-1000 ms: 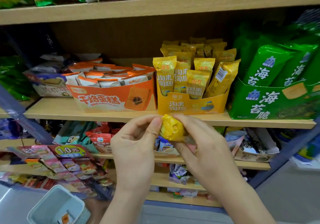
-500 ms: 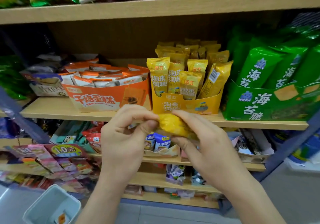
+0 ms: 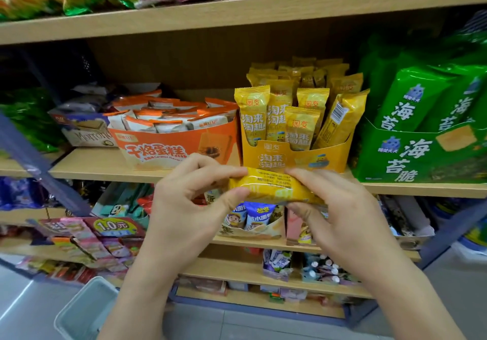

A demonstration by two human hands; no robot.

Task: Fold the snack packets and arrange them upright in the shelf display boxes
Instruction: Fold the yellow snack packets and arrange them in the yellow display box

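A person's left hand (image 3: 184, 208) and right hand (image 3: 345, 221) hold one yellow snack packet (image 3: 271, 185) between them, lying crosswise in the air in front of the edge of the middle shelf (image 3: 105, 165) and just below the yellow display box (image 3: 297, 159). The left fingers (image 3: 210, 175) are curled, with forefinger and thumb pinching the packet's left end. The right fingers (image 3: 316, 179) lie over its right end with the thumb underneath, gripping it. The packet's printed back faces up, and its left end looks tucked or folded under, though the thumb hides the crease. The yellow display box stands on the shelf, filled with matching yellow packets (image 3: 253, 113) that stand upright, one at the right front leaning outward. Just beside it on the left is an orange display box (image 3: 163, 150) of white-and-orange packets, and on the right a green display box (image 3: 421, 160) with tall green packets. A pale plastic bin (image 3: 81, 310) sits on the floor at the lower left.
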